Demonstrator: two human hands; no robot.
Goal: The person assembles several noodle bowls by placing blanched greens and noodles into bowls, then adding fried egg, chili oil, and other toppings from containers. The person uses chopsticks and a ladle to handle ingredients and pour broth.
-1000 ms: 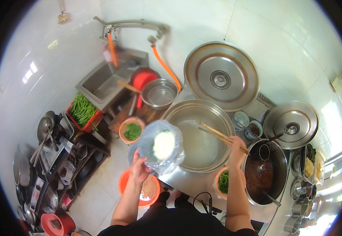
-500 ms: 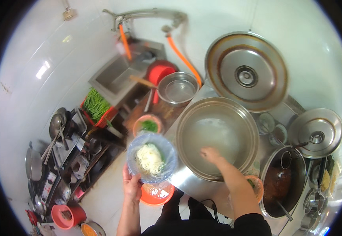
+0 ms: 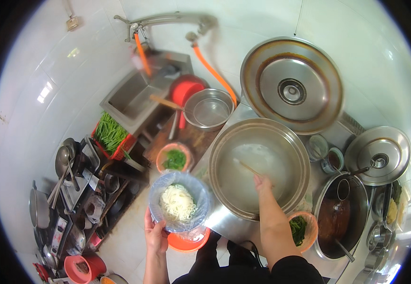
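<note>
One round, bluish plastic-lined bowl of white noodles, gripped at its near edge by left hand, beside wide steel pot. Right hand grasps light wooden chopsticks over cloudy liquid. Best: bowl level, wrist clear of rim.

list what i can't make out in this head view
In the head view:
Floor of the pot: hidden by cloudy liquid.
Tips of the chopsticks: blurred against that liquid.
Fingers of the left hand: partly hidden by the bowl.
Much of the orange basin: covered by the bowl.
</note>
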